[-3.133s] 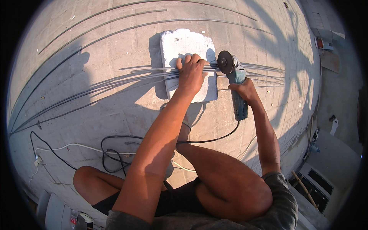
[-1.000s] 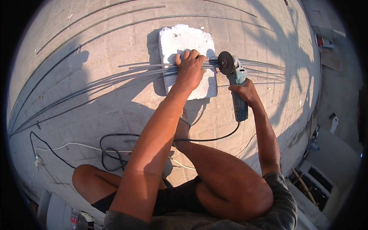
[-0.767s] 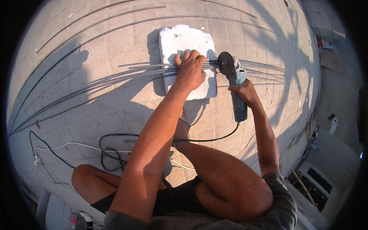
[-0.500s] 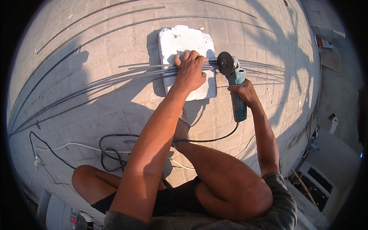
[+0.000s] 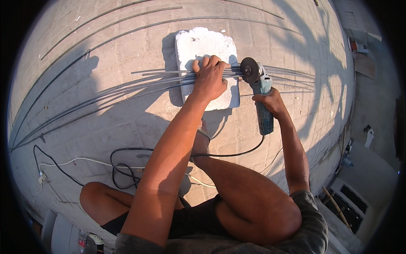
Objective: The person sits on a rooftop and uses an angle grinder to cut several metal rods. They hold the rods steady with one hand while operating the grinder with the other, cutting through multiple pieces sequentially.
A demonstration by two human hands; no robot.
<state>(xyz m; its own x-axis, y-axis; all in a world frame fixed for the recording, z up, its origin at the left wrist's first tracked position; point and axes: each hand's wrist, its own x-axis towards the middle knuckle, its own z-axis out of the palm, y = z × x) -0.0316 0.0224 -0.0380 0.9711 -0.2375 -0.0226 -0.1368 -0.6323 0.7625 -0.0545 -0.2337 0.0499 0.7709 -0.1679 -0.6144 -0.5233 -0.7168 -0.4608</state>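
My left hand [image 5: 209, 78] grips several thin grey metal rods [image 5: 232, 72] lying across a rough white block [image 5: 205, 42] on the paved ground [image 5: 114, 46]. My right hand [image 5: 272, 99] is wrapped round the body of a teal angle grinder [image 5: 265, 118]. Its dark disc [image 5: 249, 70] sits at the rods just right of the block's edge; whether it touches them I cannot tell. A black cord runs down from the grinder's rear.
Longer rods [image 5: 152, 23] lie along the far ground. A black cable [image 5: 122, 167] loops beside a pale cable and a small plug [image 5: 41, 178] near my legs. At the right, past the paving's edge, are boards [image 5: 363, 67] and a wooden pole [image 5: 336, 207].
Since the oldest frame, both hands, the block, the rods and the surrounding ground appear slightly shifted in the picture. Over the last second the hands and grinder have barely moved.
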